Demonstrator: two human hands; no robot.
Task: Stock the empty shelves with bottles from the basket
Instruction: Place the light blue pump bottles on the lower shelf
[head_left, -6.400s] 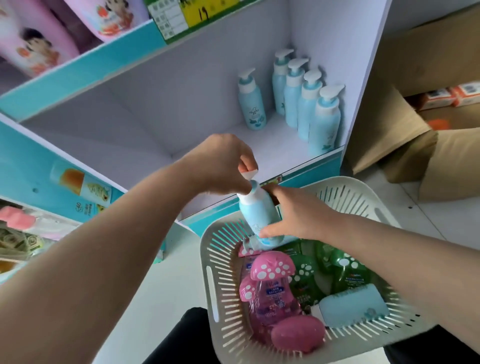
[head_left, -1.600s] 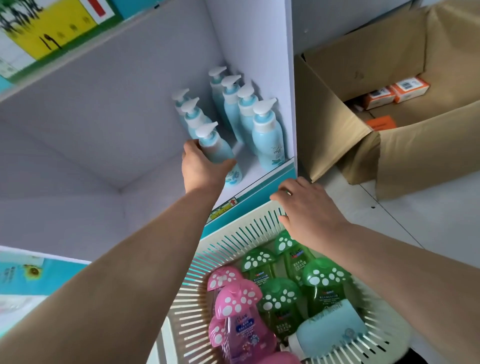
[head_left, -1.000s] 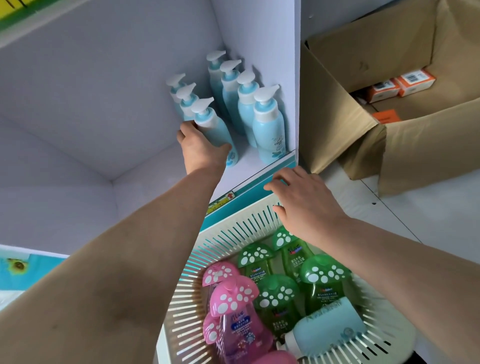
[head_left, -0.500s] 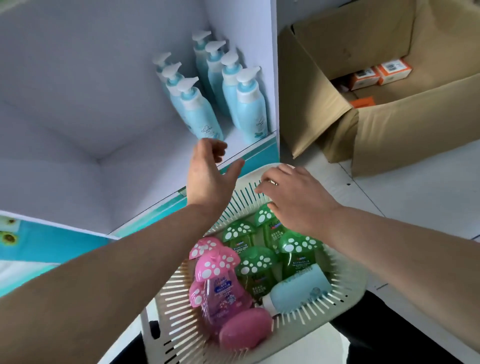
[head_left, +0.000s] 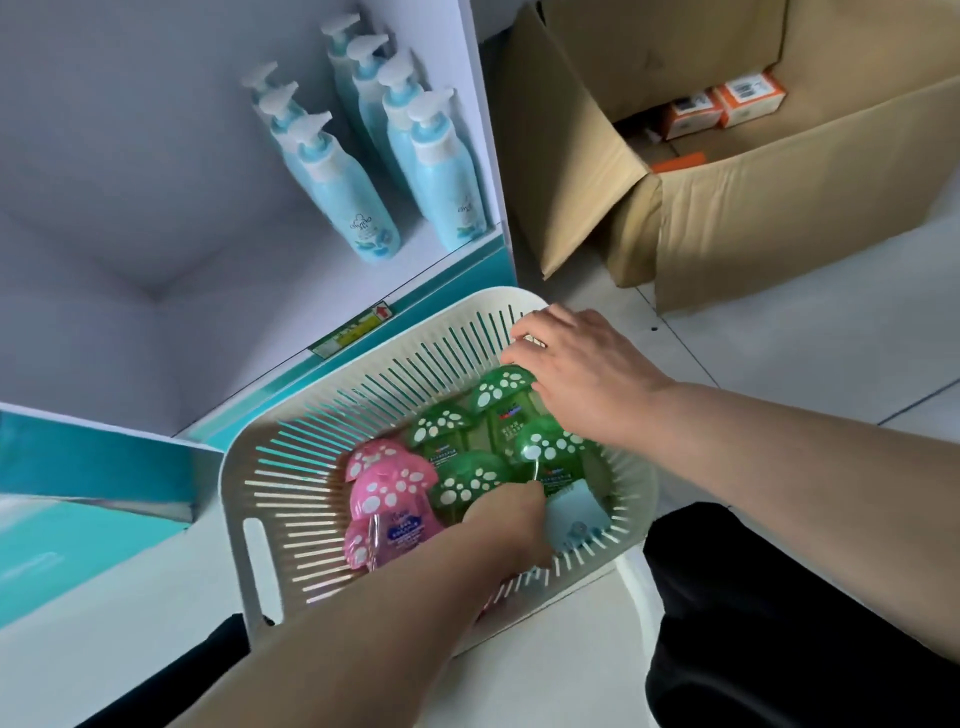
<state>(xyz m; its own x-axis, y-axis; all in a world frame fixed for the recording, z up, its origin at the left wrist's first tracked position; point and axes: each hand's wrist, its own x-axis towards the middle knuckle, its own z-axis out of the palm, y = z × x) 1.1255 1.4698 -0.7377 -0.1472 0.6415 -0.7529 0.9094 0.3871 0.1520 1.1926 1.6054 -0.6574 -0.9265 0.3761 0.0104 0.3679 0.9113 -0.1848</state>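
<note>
The right hand (head_left: 582, 374) curls its fingers on the basket's (head_left: 232, 519) far rim, apparently steadying it, while the left hand (head_left: 511, 519), grip hidden, reaches the blue bottle (head_left: 576, 514) lying inside; stocked bottles (head_left: 337, 192) stand on the shelf (head_left: 234, 301) beyond the basket.

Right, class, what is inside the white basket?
Inside the white basket lie green mushroom-capped bottles, pink mushroom-capped bottles and one light blue bottle. The left hand covers that bottle's top end, and anything beneath the bottles is hidden.
</note>
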